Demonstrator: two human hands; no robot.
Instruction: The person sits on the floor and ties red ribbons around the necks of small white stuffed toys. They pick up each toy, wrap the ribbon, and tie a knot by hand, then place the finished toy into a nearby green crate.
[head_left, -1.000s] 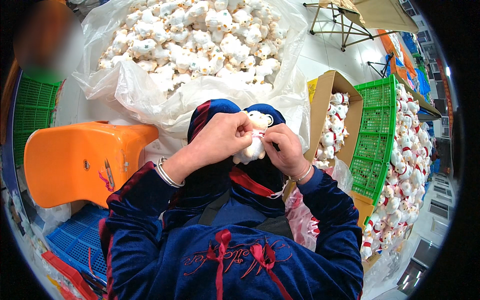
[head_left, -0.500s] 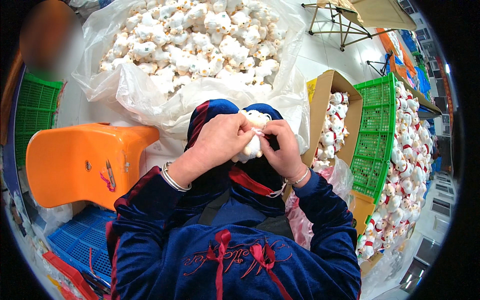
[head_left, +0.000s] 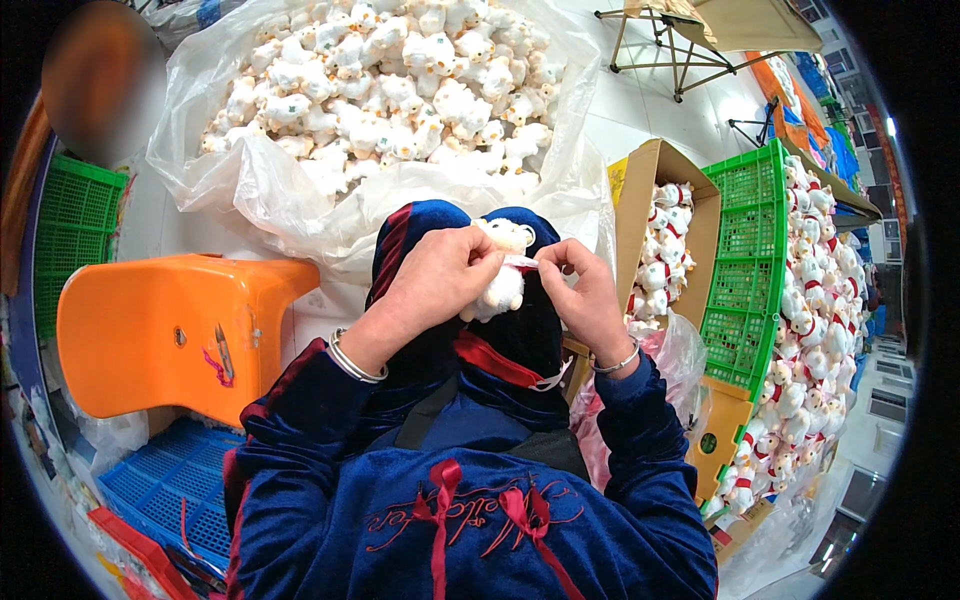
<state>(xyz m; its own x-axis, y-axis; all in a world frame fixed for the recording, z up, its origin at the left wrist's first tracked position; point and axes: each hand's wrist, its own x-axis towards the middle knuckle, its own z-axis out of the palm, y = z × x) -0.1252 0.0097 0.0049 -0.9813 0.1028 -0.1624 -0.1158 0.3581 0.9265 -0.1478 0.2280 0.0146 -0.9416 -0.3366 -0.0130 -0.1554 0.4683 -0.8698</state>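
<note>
A small white plush toy [head_left: 503, 292] with cream ears rests upright on my lap between my hands. A narrow ribbon [head_left: 519, 262], pale pink with some red showing, crosses the toy's neck. The fingertips of my left hand [head_left: 445, 275] are pinched on the ribbon's left part, close against the toy. With thumb and forefinger, my right hand [head_left: 583, 298] grips the ribbon's right end, a little off the toy's side. A loose red strip [head_left: 497, 360] lies across my lap below.
Ahead is a clear plastic bag [head_left: 270, 185] heaped with white plush toys. An orange stool [head_left: 165, 330] with snips on it stands left. To the right are a cardboard box [head_left: 700, 225] of red-ribboned toys, a green crate [head_left: 745, 280] and more toys [head_left: 810, 350].
My right hand has moved right and slightly down, away from the toy's neck, drawing the ribbon out straight. The left hand stays at the neck.
</note>
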